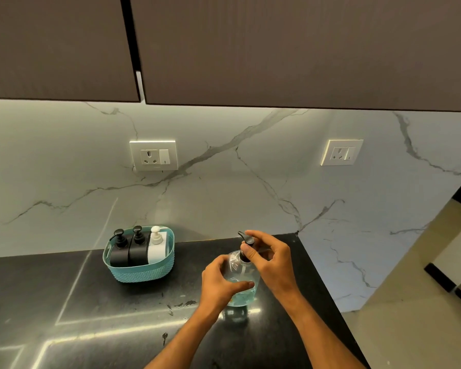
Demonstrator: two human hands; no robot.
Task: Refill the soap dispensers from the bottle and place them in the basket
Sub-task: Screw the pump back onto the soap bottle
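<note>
Black stone counter carries everything here. Well to the left of the grip, the teal basket already holds two black dispensers and a white dispenser. Between the hands stands the clear bottle, low on blue soap. The left hand wraps its belly; the right hand pinches the black pump at the collar just above. The risk, as I judge it: a twist against a loose hold below could spin or tip the bottle, or a lifted pump tube could drip soap on the counter.
</note>
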